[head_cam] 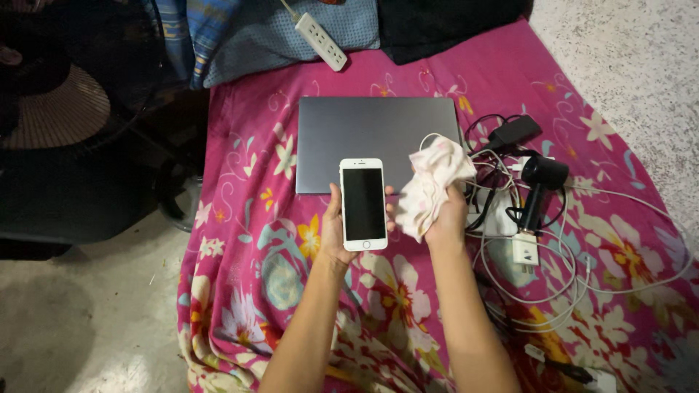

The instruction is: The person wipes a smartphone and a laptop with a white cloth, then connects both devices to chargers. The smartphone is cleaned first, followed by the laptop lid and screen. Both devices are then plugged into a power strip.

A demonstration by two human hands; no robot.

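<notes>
Over a flat grey laptop [377, 143] on a pink floral bedsheet [247, 240], the left hand [336, 231] gripped a white, glossy-screened phone [362, 204], fingers wrapped round its edges. Right of the laptop, the right hand [445, 218] clenched a crumpled pale cloth [435, 183], beside tangled white cables [553, 284].
</notes>
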